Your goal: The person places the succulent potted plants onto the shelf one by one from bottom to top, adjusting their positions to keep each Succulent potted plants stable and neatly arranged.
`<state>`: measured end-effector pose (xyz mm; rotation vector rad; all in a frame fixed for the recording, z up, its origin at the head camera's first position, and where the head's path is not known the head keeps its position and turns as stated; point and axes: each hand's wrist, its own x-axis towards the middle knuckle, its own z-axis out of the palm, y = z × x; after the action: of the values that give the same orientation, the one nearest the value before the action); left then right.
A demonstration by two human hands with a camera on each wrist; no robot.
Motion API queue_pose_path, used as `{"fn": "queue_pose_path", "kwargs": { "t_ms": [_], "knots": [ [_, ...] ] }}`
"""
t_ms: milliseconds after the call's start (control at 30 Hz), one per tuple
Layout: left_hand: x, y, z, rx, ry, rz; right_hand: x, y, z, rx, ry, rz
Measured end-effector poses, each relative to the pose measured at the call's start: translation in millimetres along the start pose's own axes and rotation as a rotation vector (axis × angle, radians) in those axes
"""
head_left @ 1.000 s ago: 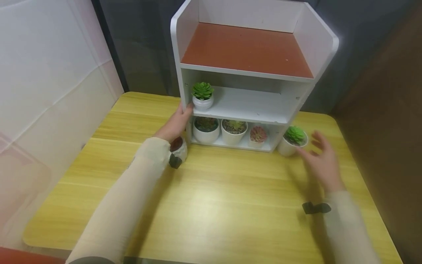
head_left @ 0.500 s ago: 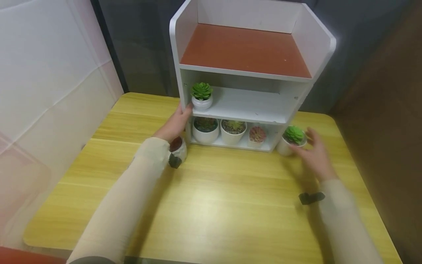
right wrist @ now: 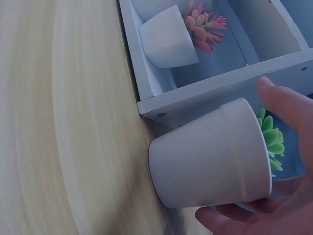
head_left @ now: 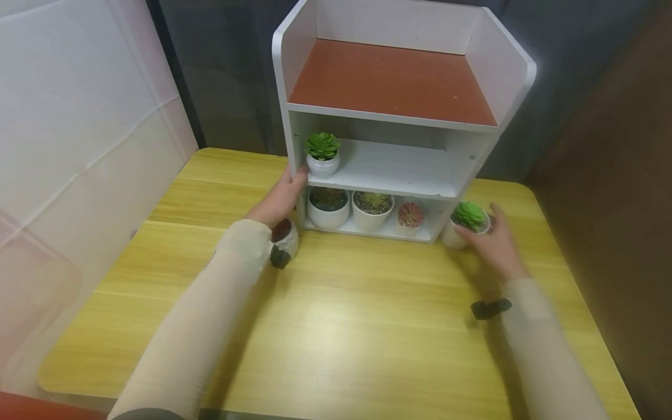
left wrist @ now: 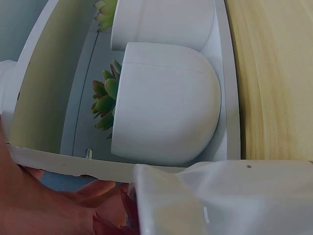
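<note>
My left hand [head_left: 282, 195] grips the left side panel of a white shelf unit [head_left: 367, 116], thumb at its front edge. Beside that wrist, a white pot with a reddish plant [head_left: 285, 236] stands partly hidden on the table. My right hand [head_left: 496, 245] is around a white pot with a green succulent [head_left: 469, 217], right of the shelf. In the right wrist view, the thumb is spread above the white pot [right wrist: 210, 156], with a gap to its rim, and the fingers curve below and behind it. The pot stands upright on the table.
A small green succulent [head_left: 322, 153] stands at the left of the middle shelf. Below it are two white potted succulents [head_left: 328, 213] and a pink one [head_left: 409, 217]. The shelf's top board [head_left: 394, 79] is reddish-brown. Yellow wooden tabletop [head_left: 341, 326] lies in front.
My right hand has moved left and slightly forward, from beside the green succulent's pot to around it. My left hand has stayed on the shelf's side panel.
</note>
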<state>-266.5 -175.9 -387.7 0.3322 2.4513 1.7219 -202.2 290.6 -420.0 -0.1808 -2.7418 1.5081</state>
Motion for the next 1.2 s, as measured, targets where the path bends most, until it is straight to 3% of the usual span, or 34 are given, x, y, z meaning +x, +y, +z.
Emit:
{"fn": "queue_pose_path", "kwargs": {
  "t_ms": [500,1200],
  "knots": [
    [-0.8,1.0,-0.6,0.012,-0.004,-0.003,9.3,3,6,-0.062,-0.002,-0.027],
    [-1.3,1.0,0.7,0.016,0.005,-0.012,11.3,7,8,-0.047,-0.003,-0.034]
  ]
}}
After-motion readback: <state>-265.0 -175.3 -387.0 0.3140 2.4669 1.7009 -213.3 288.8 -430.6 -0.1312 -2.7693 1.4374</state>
